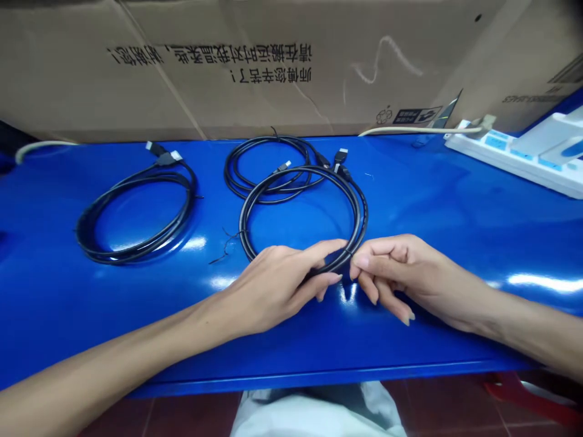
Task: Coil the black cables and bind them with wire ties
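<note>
A black cable coil [359, 209] with metal-tipped plugs is near the front middle of the table, tilted up a little. My left hand [285, 276] grips its near side, the thumb below and the index finger along the top. A thin black twist tie [348, 251] goes around the strands just right of those fingers. My right hand [394, 270] pinches with thumb and index finger at that tie, its other fingers loosely curled; the pinched end itself is hidden. Another thin tie [226, 243] sticks out from the coil's left side.
Behind the held coil lies a second black cable coil [232, 167], partly overlapped. A third coil [86, 240] lies to the left on the blue table [218, 358]. A cardboard box [182, 97] stands along the back. At the right back is a white power strip [514, 159] with a cord.
</note>
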`<state>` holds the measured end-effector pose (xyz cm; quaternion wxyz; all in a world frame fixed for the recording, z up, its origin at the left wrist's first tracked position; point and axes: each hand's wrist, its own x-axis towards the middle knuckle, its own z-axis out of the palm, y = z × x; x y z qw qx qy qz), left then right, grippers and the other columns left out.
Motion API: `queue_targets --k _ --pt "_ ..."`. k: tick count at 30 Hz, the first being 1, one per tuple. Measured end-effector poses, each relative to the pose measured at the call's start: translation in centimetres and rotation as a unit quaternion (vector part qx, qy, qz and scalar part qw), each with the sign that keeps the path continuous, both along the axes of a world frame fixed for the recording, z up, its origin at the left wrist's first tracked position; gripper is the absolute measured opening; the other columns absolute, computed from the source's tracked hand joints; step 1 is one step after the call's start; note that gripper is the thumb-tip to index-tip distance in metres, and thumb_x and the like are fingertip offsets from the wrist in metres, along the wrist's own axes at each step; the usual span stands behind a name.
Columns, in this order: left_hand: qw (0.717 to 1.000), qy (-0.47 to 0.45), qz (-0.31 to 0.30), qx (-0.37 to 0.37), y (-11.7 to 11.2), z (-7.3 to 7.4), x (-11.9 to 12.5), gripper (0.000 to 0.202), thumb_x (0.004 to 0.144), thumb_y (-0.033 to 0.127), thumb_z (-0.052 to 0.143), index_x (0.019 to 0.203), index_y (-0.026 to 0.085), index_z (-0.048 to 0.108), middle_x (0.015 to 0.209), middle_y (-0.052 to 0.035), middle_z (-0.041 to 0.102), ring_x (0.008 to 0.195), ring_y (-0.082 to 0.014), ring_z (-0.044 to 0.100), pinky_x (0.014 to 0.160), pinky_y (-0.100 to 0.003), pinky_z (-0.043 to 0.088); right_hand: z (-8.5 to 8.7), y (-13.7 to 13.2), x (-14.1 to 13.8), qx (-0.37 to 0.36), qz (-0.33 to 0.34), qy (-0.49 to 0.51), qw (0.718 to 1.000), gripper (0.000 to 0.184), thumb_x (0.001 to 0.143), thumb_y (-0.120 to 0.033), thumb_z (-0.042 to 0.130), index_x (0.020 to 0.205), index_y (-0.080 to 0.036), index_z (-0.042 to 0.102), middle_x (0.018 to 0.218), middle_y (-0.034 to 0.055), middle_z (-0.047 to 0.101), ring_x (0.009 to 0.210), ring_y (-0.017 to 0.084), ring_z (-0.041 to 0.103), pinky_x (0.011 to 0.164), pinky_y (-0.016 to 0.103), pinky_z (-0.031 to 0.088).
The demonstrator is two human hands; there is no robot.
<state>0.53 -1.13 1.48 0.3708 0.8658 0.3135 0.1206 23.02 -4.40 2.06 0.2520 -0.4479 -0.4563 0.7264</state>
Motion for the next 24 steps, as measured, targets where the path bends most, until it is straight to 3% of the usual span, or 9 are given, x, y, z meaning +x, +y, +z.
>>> queue_targets --k 6,8,11,14,16,18,20,22,24 --pt "1.000 0.010 -0.009 -0.015 -0.1 0.2 -0.2 0.028 0.101 0.037 0.043 0.127 0.030 0.051 0.073 0.0116 0.066 0.065 -0.0046 0.061 0.064 -0.015 0.038 -0.6 -0.4 0.3 0.222 0.044 -0.172 0.959 0.025 0.097 -0.034 0.051 0.085 -0.016 0.064 0.065 -0.0001 0.066 0.044 0.007 0.055 0.043 0.019 0.041" --pt "1.000 0.010 -0.003 -0.014 -0.1 0.2 -0.2 0.026 0.101 0.036 0.042 0.125 0.030 0.052 0.072 0.0115 0.065 0.065 -0.0049 0.060 0.065 -0.015 0.038 -0.8 -0.5 0.4 0.421 0.049 -0.285 0.860 0.024 0.097 -0.028 0.050 0.082 -0.017 0.065 0.065 0.0000 0.065 0.048 0.008 0.055 0.048 0.021 0.041" --pt "1.000 0.005 0.001 -0.015 -0.2 0.3 -0.2 0.024 0.101 0.035 0.042 0.121 0.028 0.054 0.072 0.0107 0.065 0.066 -0.0058 0.060 0.065 -0.016 0.038 -1.0 -0.6 0.6 0.672 0.060 -0.382 0.632 0.016 0.095 -0.015 0.051 0.088 -0.016 0.065 0.062 -0.0009 0.064 0.049 0.010 0.053 0.051 0.025 0.040" --pt "1.000 -0.002 0.001 -0.019 -0.2 0.3 -0.2 0.023 0.101 0.034 0.042 0.117 0.025 0.056 0.072 0.0093 0.066 0.065 -0.0071 0.061 0.064 -0.017 0.038 -1.2 -0.9 1.0 0.785 0.101 -0.430 0.434 0.014 0.090 -0.007 0.056 0.097 -0.015 0.066 0.071 0.0033 0.069 0.057 0.014 0.057 0.052 0.029 0.041" --pt "1.000 -0.002 0.000 -0.021 -0.3 0.3 -0.2 0.024 0.101 0.034 0.041 0.117 0.024 0.057 0.071 0.0083 0.066 0.065 -0.0078 0.061 0.064 -0.018 0.038 -1.3 -1.2 1.2 0.803 0.126 -0.458 0.360 0.016 0.089 -0.008 0.058 0.100 -0.015 0.066 0.082 0.0073 0.073 0.065 0.016 0.061 0.053 0.031 0.042" --pt "1.000 -0.003 0.002 -0.022 -0.3 0.4 -0.2 0.024 0.101 0.033 0.041 0.117 0.024 0.057 0.071 0.0080 0.066 0.064 -0.0079 0.061 0.064 -0.018 0.038 -1.4 -1.4 1.4 0.796 0.135 -0.471 0.355 0.017 0.089 -0.011 0.058 0.102 -0.016 0.067 0.085 0.0073 0.073 0.068 0.017 0.062 0.055 0.032 0.043" --pt "1.000 -0.009 0.003 -0.019 -0.3 0.6 -0.2 0.024 0.101 0.033 0.041 0.117 0.024 0.056 0.071 0.0083 0.066 0.065 -0.0077 0.061 0.065 -0.018 0.039 -1.3 -1.3 1.3 0.774 0.119 -0.465 0.414 0.015 0.091 -0.013 0.057 0.100 -0.019 0.067 0.079 0.0045 0.072 0.064 0.016 0.061 0.055 0.031 0.043" --pt "1.000 -0.009 0.001 -0.021 -0.4 0.9 -0.2 0.023 0.101 0.033 0.041 0.117 0.024 0.056 0.072 0.0084 0.066 0.066 -0.0076 0.062 0.066 -0.018 0.040 -1.0 -1.1 0.9 0.712 0.086 -0.442 0.539 0.012 0.093 -0.019 0.055 0.093 -0.021 0.067 0.069 0.0018 0.068 0.058 0.014 0.059 0.055 0.030 0.043" --pt "1.000 -0.001 0.000 -0.026 -0.4 1.1 -0.3 0.024 0.102 0.034 0.040 0.117 0.024 0.056 0.072 0.0080 0.066 0.066 -0.0078 0.061 0.065 -0.018 0.040 -0.4 -1.0 0.2 0.576 0.060 -0.384 0.720 0.017 0.094 -0.029 0.054 0.087 -0.020 0.067 0.063 0.0007 0.065 0.053 0.012 0.058 0.053 0.027 0.043"
